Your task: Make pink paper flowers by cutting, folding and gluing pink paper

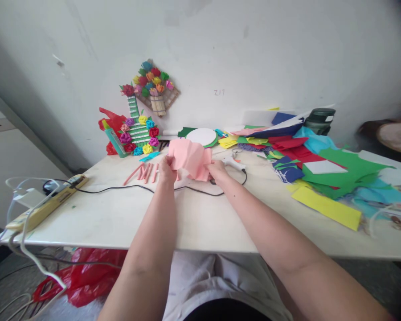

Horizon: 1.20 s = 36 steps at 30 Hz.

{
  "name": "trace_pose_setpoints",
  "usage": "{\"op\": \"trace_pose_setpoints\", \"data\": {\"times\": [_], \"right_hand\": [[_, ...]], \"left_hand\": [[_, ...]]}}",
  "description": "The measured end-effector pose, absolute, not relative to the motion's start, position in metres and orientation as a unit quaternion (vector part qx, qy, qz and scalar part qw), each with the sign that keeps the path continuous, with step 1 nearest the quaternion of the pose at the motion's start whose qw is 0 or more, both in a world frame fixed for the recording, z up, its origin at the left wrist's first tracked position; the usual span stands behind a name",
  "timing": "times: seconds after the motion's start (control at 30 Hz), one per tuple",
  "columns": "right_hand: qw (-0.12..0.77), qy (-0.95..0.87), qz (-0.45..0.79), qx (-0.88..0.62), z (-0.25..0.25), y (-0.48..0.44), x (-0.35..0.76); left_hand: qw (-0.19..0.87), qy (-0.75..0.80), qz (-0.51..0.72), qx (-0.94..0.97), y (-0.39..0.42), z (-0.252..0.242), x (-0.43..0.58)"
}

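A creased sheet of pink crepe paper is stretched between my two hands over the table. My left hand pinches its left edge, and my right hand grips the lower right corner. Left of my left hand lie several thin pink paper strips, rolled or folded narrow. Just beyond my right hand rests a white glue gun, partly hidden, with its black cord running left across the table.
A yellow power strip with cables sits at the left edge. Paper-flower crafts and a glue bottle stand at the back left. Coloured paper sheets pile up on the right, near a dark green cup. A white disc lies behind.
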State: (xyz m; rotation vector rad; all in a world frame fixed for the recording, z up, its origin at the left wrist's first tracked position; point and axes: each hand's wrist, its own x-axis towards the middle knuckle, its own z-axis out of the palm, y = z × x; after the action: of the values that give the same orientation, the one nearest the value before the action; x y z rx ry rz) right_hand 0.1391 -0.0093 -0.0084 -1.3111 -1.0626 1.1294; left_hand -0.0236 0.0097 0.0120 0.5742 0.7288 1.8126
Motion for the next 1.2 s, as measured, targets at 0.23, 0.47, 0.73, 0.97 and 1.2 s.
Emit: {"op": "trace_pose_setpoints", "data": {"times": [0.23,0.47,0.73,0.97,1.2], "right_hand": [[0.532,-0.418,0.613,-0.408,0.001,-0.020,0.135],[0.319,-0.621,0.425,-0.576,-0.002,-0.019,0.134],[0.169,-0.765,0.110,-0.611,0.017,-0.029,0.147],[0.082,-0.829,0.056,-0.550,0.013,-0.032,0.145],[0.191,-0.851,0.046,-0.487,0.007,-0.042,0.129]], "left_hand": [[0.540,0.299,0.743,0.257,0.008,0.015,-0.024],[0.540,0.326,0.726,0.272,0.001,0.015,-0.021],[0.552,0.339,0.705,0.289,0.002,0.013,-0.023],[0.539,0.369,0.707,0.270,-0.002,0.016,-0.021],[0.559,0.403,0.672,0.272,-0.003,0.014,-0.015]]}}
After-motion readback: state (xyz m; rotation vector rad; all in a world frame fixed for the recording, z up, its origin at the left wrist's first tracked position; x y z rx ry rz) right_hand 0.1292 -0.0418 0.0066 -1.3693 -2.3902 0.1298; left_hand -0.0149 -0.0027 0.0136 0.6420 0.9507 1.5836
